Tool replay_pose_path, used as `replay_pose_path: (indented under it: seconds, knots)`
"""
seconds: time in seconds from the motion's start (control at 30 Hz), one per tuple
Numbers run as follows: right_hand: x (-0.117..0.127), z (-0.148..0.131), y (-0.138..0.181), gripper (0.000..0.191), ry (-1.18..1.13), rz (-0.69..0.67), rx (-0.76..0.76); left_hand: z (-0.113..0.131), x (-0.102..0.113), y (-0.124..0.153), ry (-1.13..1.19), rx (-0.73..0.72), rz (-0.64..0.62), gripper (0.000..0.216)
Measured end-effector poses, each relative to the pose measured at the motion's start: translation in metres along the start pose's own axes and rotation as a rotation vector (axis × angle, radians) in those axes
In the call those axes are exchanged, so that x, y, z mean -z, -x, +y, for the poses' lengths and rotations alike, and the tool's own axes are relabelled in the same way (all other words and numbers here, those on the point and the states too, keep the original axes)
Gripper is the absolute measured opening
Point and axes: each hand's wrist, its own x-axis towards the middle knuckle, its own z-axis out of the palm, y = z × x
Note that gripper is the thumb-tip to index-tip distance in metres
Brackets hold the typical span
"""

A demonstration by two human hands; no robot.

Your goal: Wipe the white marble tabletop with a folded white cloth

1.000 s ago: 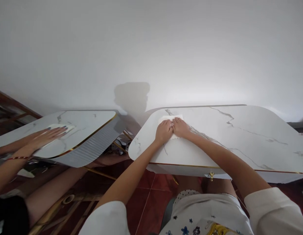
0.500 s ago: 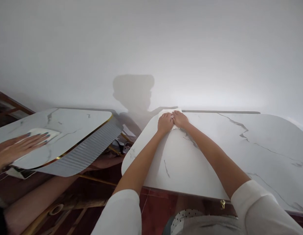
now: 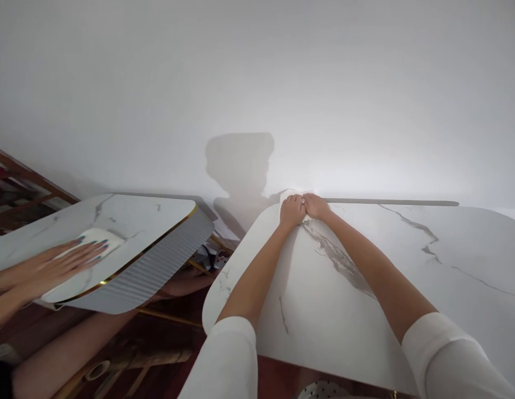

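Both arms reach forward over a white marble-patterned tabletop with rounded corners. Near its far edge, by the wall, a white cloth is bunched beneath my hands. My left hand presses the cloth with bent fingers and wears a ring. Touching it at the fingertips, my right hand grips the same cloth from the other side. Most of the cloth is hidden under the hands.
At left, another person's hands press a white cloth on a second marble-patterned table with gold trim and ribbed grey side. A white wall stands behind both tables. Wooden furniture is at far left.
The view has shifted, so both tables sit lower in it. My hands stay together on the cloth near the far edge. The other person's hands and cloth have moved right.
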Motion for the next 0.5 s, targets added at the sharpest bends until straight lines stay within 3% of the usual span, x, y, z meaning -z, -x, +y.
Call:
replay_pose_path:
  seconds: [0.3, 0.5]
  knots:
    - [0.014, 0.005, 0.036, 0.043, 0.082, 0.031, -0.111, 0.022, -0.001, 0.006, 0.109, -0.156, 0.021, 0.027]
    - [0.015, -0.011, 0.064, 0.049, 0.104, 0.049, -0.176, 0.025, 0.009, 0.025, 0.156, -0.27, 0.015, 0.031]
